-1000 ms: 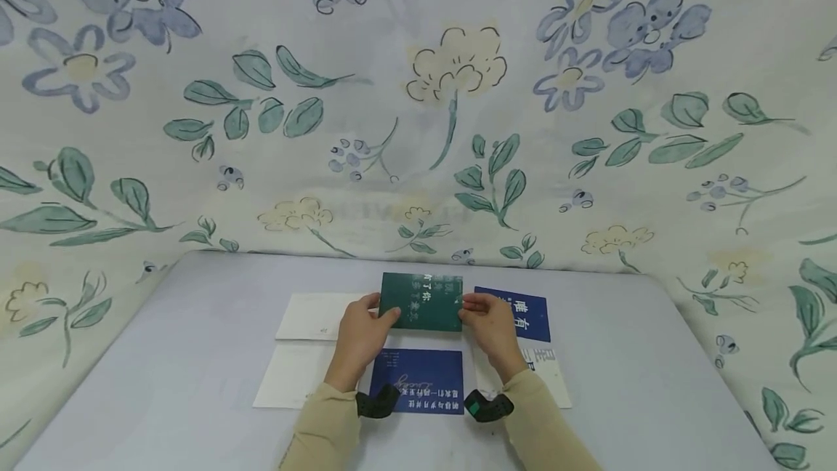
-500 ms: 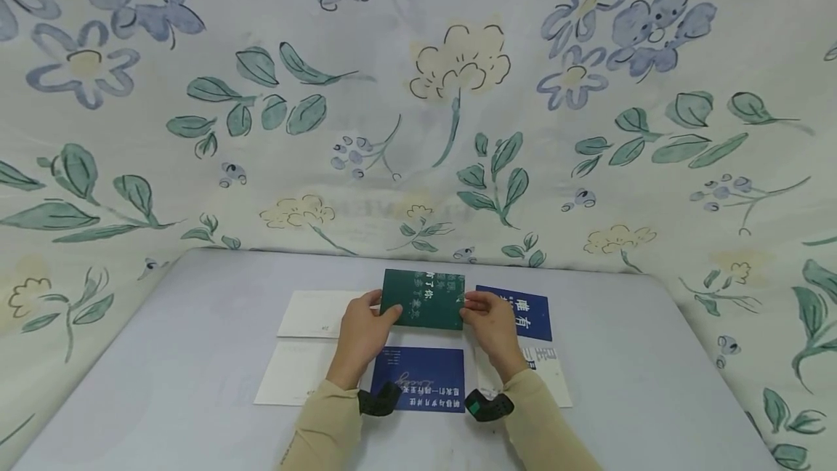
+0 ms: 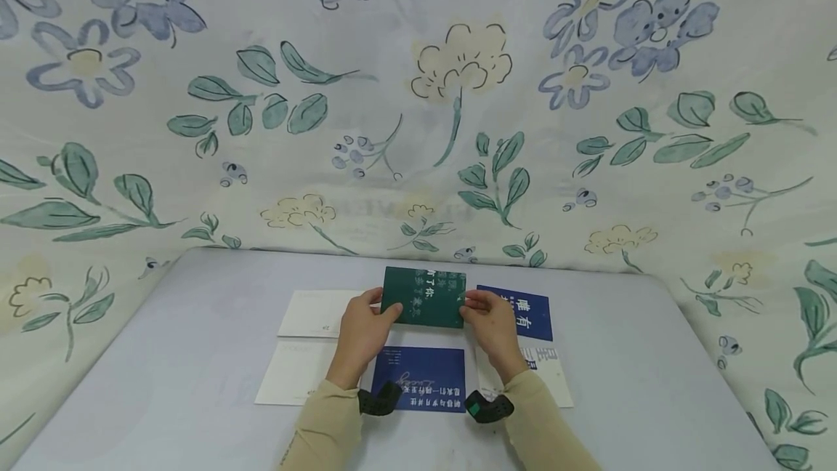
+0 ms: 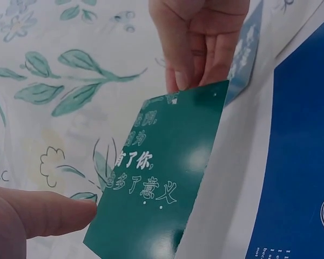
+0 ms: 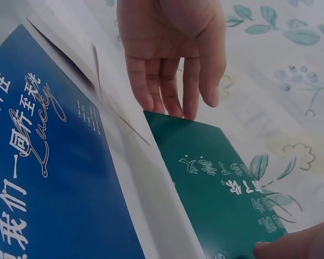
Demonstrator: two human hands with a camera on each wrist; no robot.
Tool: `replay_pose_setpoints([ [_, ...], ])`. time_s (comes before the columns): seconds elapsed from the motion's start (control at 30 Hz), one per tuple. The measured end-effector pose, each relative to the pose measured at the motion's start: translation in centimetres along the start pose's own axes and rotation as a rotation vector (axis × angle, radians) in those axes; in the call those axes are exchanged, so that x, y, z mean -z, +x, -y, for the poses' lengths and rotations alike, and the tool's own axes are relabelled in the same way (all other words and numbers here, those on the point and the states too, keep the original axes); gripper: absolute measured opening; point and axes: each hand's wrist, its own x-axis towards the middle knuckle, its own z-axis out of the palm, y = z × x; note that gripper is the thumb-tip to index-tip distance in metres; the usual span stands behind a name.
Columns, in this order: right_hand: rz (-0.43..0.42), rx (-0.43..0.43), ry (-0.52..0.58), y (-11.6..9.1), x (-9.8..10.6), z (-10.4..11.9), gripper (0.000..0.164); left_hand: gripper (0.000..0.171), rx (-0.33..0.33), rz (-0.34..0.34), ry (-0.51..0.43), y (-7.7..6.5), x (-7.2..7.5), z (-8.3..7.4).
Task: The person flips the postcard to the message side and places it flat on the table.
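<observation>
A green card (image 3: 425,297) with white Chinese lettering is held up between both hands, raised off the table and tilted. My left hand (image 3: 362,335) pinches its left edge, thumb on the printed face, the other fingers mostly hidden behind. At the opposite edge, my right hand (image 3: 492,325) pinches the card near its lower right corner. Below the hands, between the forearms, lies a blue card (image 3: 419,378) with white writing. In the left wrist view, the green card (image 4: 156,167) shows its lettered face, with the right hand (image 4: 202,43) at its far end.
Two white cards, one farther back (image 3: 310,313) and one nearer (image 3: 294,373), lie on the left. To the right are another blue card (image 3: 532,317) and a white printed card (image 3: 551,376). The white table (image 3: 189,355) meets a floral cloth (image 3: 392,93) behind.
Both hands keep hold of the green card, whose top edge sits very slightly higher. The head view has shifted a little; the cards on the table stay put.
</observation>
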Motion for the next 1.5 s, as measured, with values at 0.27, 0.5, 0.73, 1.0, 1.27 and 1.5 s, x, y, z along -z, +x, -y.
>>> replay_pose_setpoints([
  [0.27,-0.008,-0.005,-0.006,-0.17,-0.07,0.13,0.027,0.055,-0.003,-0.002,0.005,-0.05,-0.01,-0.02],
  [0.5,-0.011,-0.011,-0.007,-0.09,-0.12,0.38,0.026,0.054,0.0,-0.003,0.004,0.03,0.01,-0.1],
  [0.73,-0.017,-0.007,0.004,-0.01,-0.13,0.49,0.027,0.054,-0.021,-0.015,-0.001,0.06,0.02,-0.14],
  [1.0,-0.016,0.009,0.048,-0.08,0.0,0.57,0.027,0.052,-0.052,-0.035,-0.02,-0.11,0.06,-0.1],
  [1.27,-0.029,0.022,0.076,-0.18,0.06,0.75,0.026,0.045,-0.081,-0.077,-0.034,0.05,0.07,0.09],
  [1.5,-0.034,0.019,0.124,-0.23,-0.06,0.68,0.023,0.039,-0.101,-0.11,-0.032,0.08,0.13,0.39],
])
